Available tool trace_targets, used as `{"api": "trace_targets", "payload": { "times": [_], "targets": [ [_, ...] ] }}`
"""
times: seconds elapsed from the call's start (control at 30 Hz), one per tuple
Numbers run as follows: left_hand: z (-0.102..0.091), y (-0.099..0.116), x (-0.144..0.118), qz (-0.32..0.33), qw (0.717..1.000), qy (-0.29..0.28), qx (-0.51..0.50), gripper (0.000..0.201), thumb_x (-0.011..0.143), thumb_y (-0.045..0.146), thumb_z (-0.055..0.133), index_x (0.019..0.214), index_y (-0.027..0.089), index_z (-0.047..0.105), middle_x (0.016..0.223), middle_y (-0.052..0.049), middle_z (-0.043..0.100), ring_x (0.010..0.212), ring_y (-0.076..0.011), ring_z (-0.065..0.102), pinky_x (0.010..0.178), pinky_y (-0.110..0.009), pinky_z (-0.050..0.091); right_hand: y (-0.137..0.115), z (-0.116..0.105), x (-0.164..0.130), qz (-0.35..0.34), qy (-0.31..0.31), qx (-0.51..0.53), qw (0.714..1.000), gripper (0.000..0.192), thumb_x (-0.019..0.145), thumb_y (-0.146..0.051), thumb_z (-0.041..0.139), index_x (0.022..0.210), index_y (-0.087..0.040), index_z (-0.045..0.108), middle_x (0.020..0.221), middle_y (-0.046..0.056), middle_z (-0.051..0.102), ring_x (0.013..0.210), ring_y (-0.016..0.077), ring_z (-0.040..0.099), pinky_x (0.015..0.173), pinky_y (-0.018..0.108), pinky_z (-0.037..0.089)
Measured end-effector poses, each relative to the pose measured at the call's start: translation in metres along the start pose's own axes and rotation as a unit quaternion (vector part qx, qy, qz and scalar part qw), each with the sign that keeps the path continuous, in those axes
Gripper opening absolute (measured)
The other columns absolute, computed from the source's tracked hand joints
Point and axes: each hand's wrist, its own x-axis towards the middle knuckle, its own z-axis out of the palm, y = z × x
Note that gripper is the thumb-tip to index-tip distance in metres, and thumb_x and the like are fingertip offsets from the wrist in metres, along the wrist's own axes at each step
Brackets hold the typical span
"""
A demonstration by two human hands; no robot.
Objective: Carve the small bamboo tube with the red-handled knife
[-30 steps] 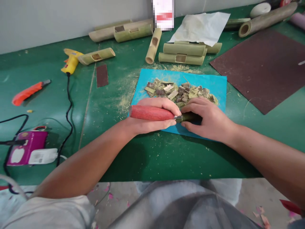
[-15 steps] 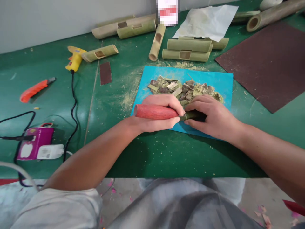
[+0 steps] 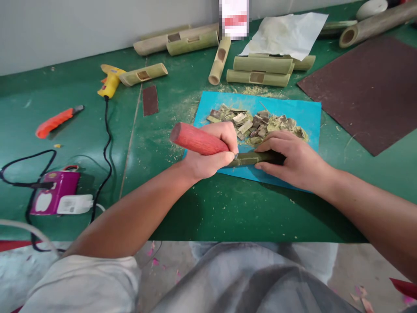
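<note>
My left hand (image 3: 211, 150) is closed around a tool with a thick red wooden handle (image 3: 198, 139). Its butt end points up and to the left, and its working tip is hidden by my fingers at the bamboo. A dark green bamboo piece (image 3: 246, 159) lies across the front of the blue sheet (image 3: 312, 126). My right hand (image 3: 289, 158) grips this bamboo from above, thumb on the near side and fingers on the far side. Just beyond both hands, bamboo chips and shavings (image 3: 257, 124) are heaped on the sheet.
Cut bamboo tubes (image 3: 263, 65) with square openings lie at the back, some under a white paper (image 3: 286, 32). A brown board (image 3: 365, 91) is at right. At left are a yellow glue gun (image 3: 110, 82), an orange utility knife (image 3: 55, 123), a purple box (image 3: 55, 191) and black cables.
My left hand has drawn left, away from my right hand, and the red handle's butt has tilted upward. More of the bamboo shows between my hands. The whole view has shifted slightly.
</note>
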Motion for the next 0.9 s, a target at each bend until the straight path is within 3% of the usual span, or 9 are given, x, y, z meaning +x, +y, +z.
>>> {"api": "trace_targets", "payload": {
  "times": [0.23,0.47,0.7,0.9],
  "targets": [
    [-0.003,0.007,0.001,-0.061,0.998,-0.003,-0.014,0.019,0.093,0.038,0.074,0.089,0.02,0.072,0.083,-0.001,0.076,0.074,-0.0127,0.071,0.068,-0.027,0.059,-0.001,0.001,0.0,0.017,0.002,-0.003,1.0,0.014,0.089,-0.03,0.073,0.101,-0.022,0.072,0.101,0.01,0.074,0.096,0.0286,0.068,0.087,0.045,0.054],
    [-0.007,0.018,0.006,-0.09,0.99,-0.108,0.029,0.03,0.091,0.051,0.076,0.096,0.022,0.076,0.095,-0.005,0.081,0.089,-0.0186,0.076,0.08,-0.032,0.061,-0.004,-0.002,0.001,0.02,-0.016,0.007,1.0,0.014,0.089,-0.029,0.073,0.101,-0.024,0.071,0.098,0.009,0.074,0.096,0.0283,0.067,0.088,0.046,0.053],
    [-0.006,0.015,0.007,-0.067,0.988,-0.133,0.035,0.014,0.089,0.033,0.079,0.095,0.022,0.074,0.098,-0.005,0.081,0.089,-0.0178,0.077,0.081,-0.03,0.061,-0.002,0.001,0.0,0.008,-0.003,0.005,1.0,0.013,0.089,-0.029,0.072,0.099,-0.022,0.071,0.095,0.009,0.073,0.094,0.028,0.067,0.086,0.045,0.053],
    [-0.004,0.017,0.008,-0.04,0.985,-0.152,0.077,0.013,0.087,0.029,0.081,0.093,0.022,0.073,0.099,-0.004,0.082,0.091,-0.0162,0.077,0.086,-0.028,0.061,-0.003,0.0,0.001,0.017,-0.009,0.01,1.0,0.011,0.088,-0.029,0.072,0.098,-0.024,0.07,0.095,0.008,0.073,0.094,0.028,0.067,0.087,0.045,0.053]
  ]
}}
